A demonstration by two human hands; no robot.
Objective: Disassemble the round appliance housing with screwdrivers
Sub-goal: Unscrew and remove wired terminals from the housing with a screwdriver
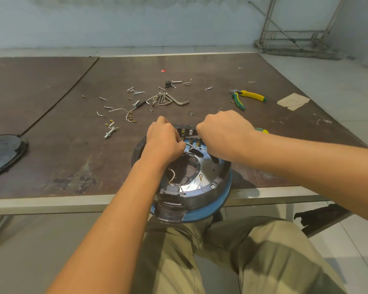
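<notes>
Housing (218, 183) sits at the near edge of the counter (51, 145), open side up, its near rim hanging over your lap.

Left grip (164, 139): fingers curled, grasping the white wire (190, 146) at the far terminals. Right grip (223, 132): clenched over the same spot, but its fingers are hidden, so I cannot tell what it holds. A green-yellow handle (261, 130) shows just past your right wrist; whether it is held or lying there is unclear.

Step, as judged: freeing the wire from its terminal.
- Pull at the connector, not along the wire.
- Keep the pull in line with the tab.
- Brace the housing; overhanging like this, it could tip toward you.

Around: loose screws (134, 91), hex keys (168, 100), 1 bolt (111, 132) and pliers (250, 96) lie beyond the housing. A black lid (4, 151) is well apart on the left.

In the way: your 2 wrists cover the terminals. A second wire (172, 175) loops in the housing's centre opening.
</notes>
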